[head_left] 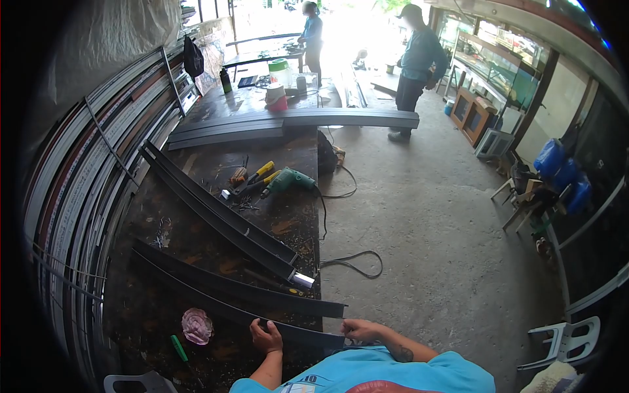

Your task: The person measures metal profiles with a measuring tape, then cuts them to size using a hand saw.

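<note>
My left hand (pixel 266 336) grips the near dark metal profile (pixel 223 299) from its near side, fingers curled at its edge. My right hand (pixel 357 330) is closed at the right end of that profile; whatever is between its fingers is too small to make out. A second dark profile (pixel 262 288) lies just beyond, roughly parallel. Farther off, a pair of long dark profiles (pixel 216 219) lies slanted on the dark table (pixel 157 216). A pink crumpled cloth-like item (pixel 197 326) and a green-handled tool (pixel 178 348) lie left of my left hand.
A green drill (pixel 288 183), yellow-handled pliers (pixel 264 169) and small screws lie mid-table. Long grey profiles (pixel 341 118) cross the table and overhang its right edge. A cable (pixel 360 262) loops on the floor. Two people stand farther back. A white chair (pixel 567 340) is at right.
</note>
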